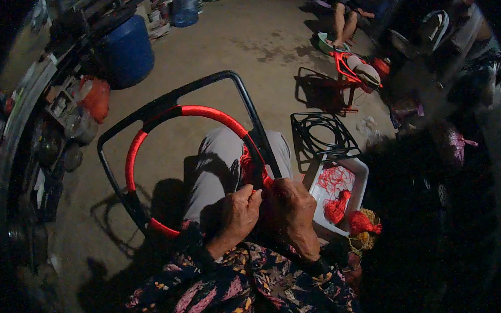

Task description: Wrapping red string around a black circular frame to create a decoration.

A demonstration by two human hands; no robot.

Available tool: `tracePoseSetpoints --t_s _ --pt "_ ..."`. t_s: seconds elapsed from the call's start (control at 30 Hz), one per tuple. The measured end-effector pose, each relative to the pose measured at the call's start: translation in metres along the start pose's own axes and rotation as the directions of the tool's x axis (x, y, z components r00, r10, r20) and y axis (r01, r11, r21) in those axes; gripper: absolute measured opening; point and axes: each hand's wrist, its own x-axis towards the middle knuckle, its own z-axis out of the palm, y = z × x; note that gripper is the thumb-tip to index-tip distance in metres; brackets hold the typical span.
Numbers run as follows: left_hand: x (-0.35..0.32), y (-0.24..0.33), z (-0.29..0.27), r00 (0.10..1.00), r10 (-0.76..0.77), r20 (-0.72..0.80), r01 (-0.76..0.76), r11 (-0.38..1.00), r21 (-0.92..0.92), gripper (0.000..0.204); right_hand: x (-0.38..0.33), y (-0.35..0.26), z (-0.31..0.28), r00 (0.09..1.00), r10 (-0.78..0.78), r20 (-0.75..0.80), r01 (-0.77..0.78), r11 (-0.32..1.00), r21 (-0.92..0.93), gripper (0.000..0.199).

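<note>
From here, the black frame [252, 113] with its red-wrapped ring [213, 114] lies ahead and leftward of the fingers, its right-hand bar running lengthwise away from the right hand [295, 208], the nearer one. The left hand [242, 214] looks pinched on red cord [267, 180]; the right's fingers curl out of sight, so I can't tell their hold.

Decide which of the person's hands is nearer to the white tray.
Right. The right hand is just left of the white tray; the left hand is farther left.
</note>
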Motion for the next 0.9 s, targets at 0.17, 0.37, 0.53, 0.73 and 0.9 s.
tracePoseSetpoints --t_s 0.17,0.37,0.53,0.73,0.9 --pt "0.004 -0.011 0.012 0.999 0.032 0.024 -0.031 0.999 -0.036 0.026 0.009 0.009 0.010 0.996 -0.061 -0.065 0.061 0.998 0.004 0.023" --pt "0.001 -0.032 0.018 0.983 -0.141 0.114 0.156 0.979 -0.129 0.025 0.021 0.018 0.017 0.980 -0.197 0.032 0.198 0.980 -0.036 0.025" --pt "0.004 -0.022 0.013 0.993 0.042 0.110 -0.048 0.997 0.054 0.020 0.021 0.032 0.010 0.913 0.246 0.325 -0.407 0.527 0.746 0.017" --pt "-0.017 -0.021 0.017 0.944 -0.154 0.292 0.108 0.980 0.167 0.032 0.061 0.007 0.012 0.874 -0.281 0.397 0.394 0.888 -0.237 0.020" --pt "-0.029 -0.045 0.031 0.934 -0.095 0.346 0.160 0.973 -0.166 0.063 0.055 0.015 0.026 0.625 -0.592 0.509 0.772 0.375 -0.513 0.034"
